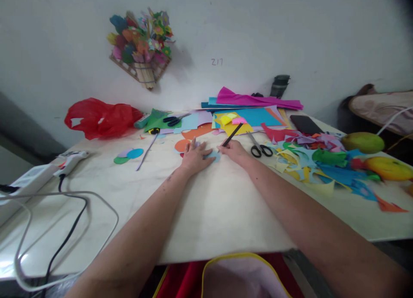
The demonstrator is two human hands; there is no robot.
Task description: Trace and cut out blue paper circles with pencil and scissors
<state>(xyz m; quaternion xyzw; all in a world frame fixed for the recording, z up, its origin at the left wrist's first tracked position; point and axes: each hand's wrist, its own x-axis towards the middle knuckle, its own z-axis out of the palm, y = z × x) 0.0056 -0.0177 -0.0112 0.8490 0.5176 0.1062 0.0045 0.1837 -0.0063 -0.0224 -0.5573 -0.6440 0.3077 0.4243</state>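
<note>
My right hand (pixel 232 150) is closed around a black pencil (pixel 232 133), its tip down at a light blue paper piece (pixel 215 156) on the table. Spread flat, my left hand (pixel 195 156) presses on that piece's left side and covers part of it. An orange paper circle (pixel 182 145) lies just beyond the left hand, with a red bit partly hidden under it. Scissors with black handles (pixel 261 150) rest to the right of my right hand. Farther left lie overlapping green, lilac and blue paper circles (pixel 134 153).
Paper scraps (pixel 322 160) heap up on the right, near mangoes (pixel 363 142) and a dark phone (pixel 306 124). Coloured sheets (pixel 258 117) lie at the back. A red plastic bag (pixel 102 117) sits back left; a power strip (pixel 30 182) and cables (pixel 79 214) occupy the left side.
</note>
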